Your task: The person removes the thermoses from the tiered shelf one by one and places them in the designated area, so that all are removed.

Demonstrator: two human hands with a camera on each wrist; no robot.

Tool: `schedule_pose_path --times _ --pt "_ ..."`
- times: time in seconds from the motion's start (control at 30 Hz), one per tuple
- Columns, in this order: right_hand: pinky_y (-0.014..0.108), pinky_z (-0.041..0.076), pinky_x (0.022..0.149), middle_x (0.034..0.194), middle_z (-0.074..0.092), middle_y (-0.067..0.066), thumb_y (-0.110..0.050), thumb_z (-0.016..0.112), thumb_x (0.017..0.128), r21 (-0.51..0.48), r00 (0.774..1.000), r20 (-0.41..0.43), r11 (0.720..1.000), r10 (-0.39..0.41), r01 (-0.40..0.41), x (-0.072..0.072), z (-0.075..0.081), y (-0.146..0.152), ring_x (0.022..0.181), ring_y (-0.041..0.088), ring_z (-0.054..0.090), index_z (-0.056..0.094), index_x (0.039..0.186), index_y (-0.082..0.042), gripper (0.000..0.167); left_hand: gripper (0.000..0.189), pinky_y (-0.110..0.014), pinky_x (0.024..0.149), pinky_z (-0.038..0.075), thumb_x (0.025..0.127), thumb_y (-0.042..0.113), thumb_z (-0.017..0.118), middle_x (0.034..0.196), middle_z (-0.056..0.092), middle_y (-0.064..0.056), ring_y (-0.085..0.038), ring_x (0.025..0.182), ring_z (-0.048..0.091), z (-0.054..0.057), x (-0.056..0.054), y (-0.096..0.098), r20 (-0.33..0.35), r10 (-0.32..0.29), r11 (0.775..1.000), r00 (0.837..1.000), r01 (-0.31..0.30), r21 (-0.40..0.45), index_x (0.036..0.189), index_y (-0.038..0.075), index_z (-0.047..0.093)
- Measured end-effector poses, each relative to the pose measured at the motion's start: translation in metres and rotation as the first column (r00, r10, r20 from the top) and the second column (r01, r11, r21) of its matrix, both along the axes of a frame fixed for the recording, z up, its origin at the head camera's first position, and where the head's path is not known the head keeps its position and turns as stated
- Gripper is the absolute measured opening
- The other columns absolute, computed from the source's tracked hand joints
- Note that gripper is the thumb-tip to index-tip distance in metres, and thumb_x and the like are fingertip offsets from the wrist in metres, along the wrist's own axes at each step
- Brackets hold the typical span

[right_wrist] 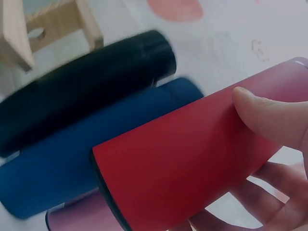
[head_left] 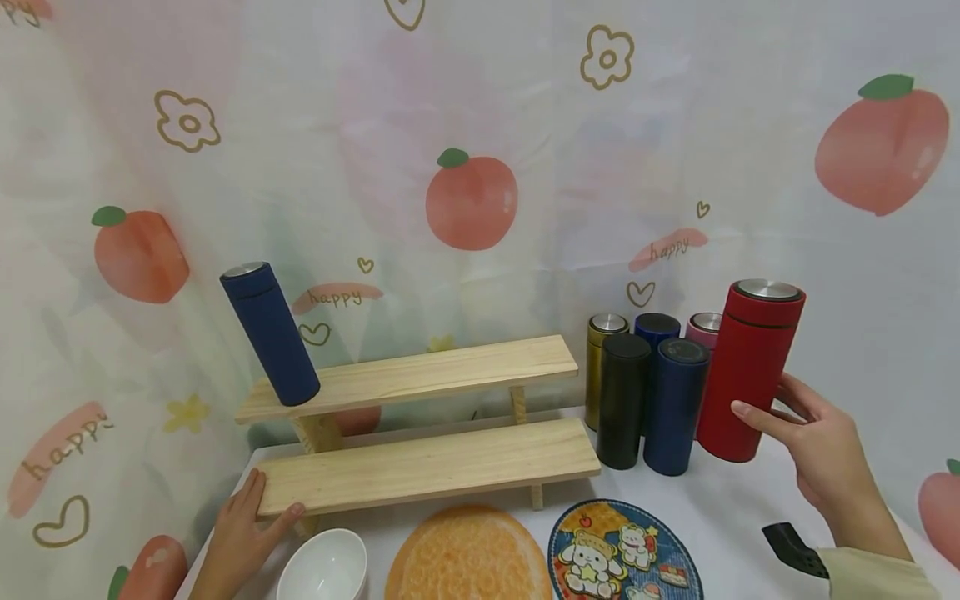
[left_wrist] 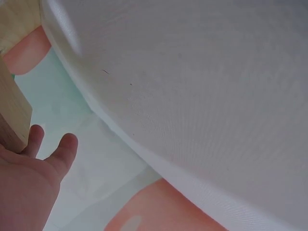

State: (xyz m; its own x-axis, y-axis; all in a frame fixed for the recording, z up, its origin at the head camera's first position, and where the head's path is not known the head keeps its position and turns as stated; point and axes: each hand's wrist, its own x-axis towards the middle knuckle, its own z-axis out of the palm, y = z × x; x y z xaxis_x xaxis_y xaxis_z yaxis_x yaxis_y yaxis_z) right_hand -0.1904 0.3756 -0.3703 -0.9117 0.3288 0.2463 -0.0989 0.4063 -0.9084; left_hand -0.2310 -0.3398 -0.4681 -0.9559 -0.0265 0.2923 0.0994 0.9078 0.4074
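My right hand (head_left: 828, 442) grips a red vacuum flask (head_left: 750, 367) with a silver lid, its thumb on the near side. The flask leans slightly, at the right of the bottle group; whether its base touches the table is unclear. In the right wrist view, the thumb and fingers curve round the red flask (right_wrist: 192, 159). At the left end of the two-tier wooden shelf, my left hand (head_left: 243, 533) holds the lower plank (head_left: 427, 467), thumb at its front edge. A dark blue flask (head_left: 273, 337) stands on the upper plank's (head_left: 450, 371) left end.
Beside the red flask stand a gold flask (head_left: 596, 375), a black one (head_left: 622, 400), two blue ones, the nearer (head_left: 675, 408) in front, and a partly hidden pink one (head_left: 703, 329). A white bowl (head_left: 322, 567), an orange round mat (head_left: 465, 558) and a cartoon mat (head_left: 626, 554) lie in front.
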Motion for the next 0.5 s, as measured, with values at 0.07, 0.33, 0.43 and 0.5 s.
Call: schedule_pose_path --times 0.07,0.33,0.43,0.5 --pt "0.042 0.045 0.115 0.174 0.024 0.024 -0.036 0.068 0.107 -0.015 1.000 0.018 1.000 -0.010 0.010 -0.003 -0.002 0.004 0.141 0.038 0.034 0.016 0.173 -0.016 0.087 0.102 -0.079 0.109 0.032 0.098 0.051 0.075 0.161 0.027 -0.045 -0.068 0.138 0.034 0.000 0.000 0.000 0.002 0.005 1.000 1.000 -0.005 0.000 0.154 -0.023 0.032" --pt "0.060 0.036 0.120 0.175 0.021 0.024 -0.039 0.068 0.107 -0.066 0.998 0.053 0.997 -0.046 0.049 -0.016 -0.024 0.014 0.157 0.049 0.020 0.014 0.173 -0.014 0.089 0.104 -0.078 0.113 0.028 0.099 0.053 0.072 0.165 0.022 -0.042 -0.066 0.142 0.030 0.005 0.000 0.001 0.067 0.024 1.000 0.997 -0.025 0.009 0.157 -0.021 0.028" --pt "0.057 0.038 0.118 0.175 0.019 0.025 -0.042 0.069 0.106 -0.068 0.995 0.079 0.996 -0.054 0.059 -0.021 -0.035 0.017 0.159 0.050 0.016 0.013 0.173 -0.014 0.091 0.105 -0.078 0.113 0.028 0.099 0.054 0.072 0.165 0.022 -0.042 -0.066 0.142 0.029 0.006 0.000 0.002 0.078 0.027 1.000 0.997 -0.028 0.010 0.157 -0.021 0.027" --pt "0.060 0.037 0.117 0.175 0.016 0.025 -0.043 0.069 0.105 -0.075 0.994 0.096 0.995 -0.052 0.060 -0.025 -0.042 0.018 0.159 0.052 0.013 0.011 0.173 -0.013 0.094 0.106 -0.078 0.113 0.028 0.099 0.055 0.071 0.165 0.021 -0.042 -0.066 0.142 0.029 0.006 0.001 0.002 0.089 0.030 0.999 0.996 -0.031 0.011 0.157 -0.021 0.027"
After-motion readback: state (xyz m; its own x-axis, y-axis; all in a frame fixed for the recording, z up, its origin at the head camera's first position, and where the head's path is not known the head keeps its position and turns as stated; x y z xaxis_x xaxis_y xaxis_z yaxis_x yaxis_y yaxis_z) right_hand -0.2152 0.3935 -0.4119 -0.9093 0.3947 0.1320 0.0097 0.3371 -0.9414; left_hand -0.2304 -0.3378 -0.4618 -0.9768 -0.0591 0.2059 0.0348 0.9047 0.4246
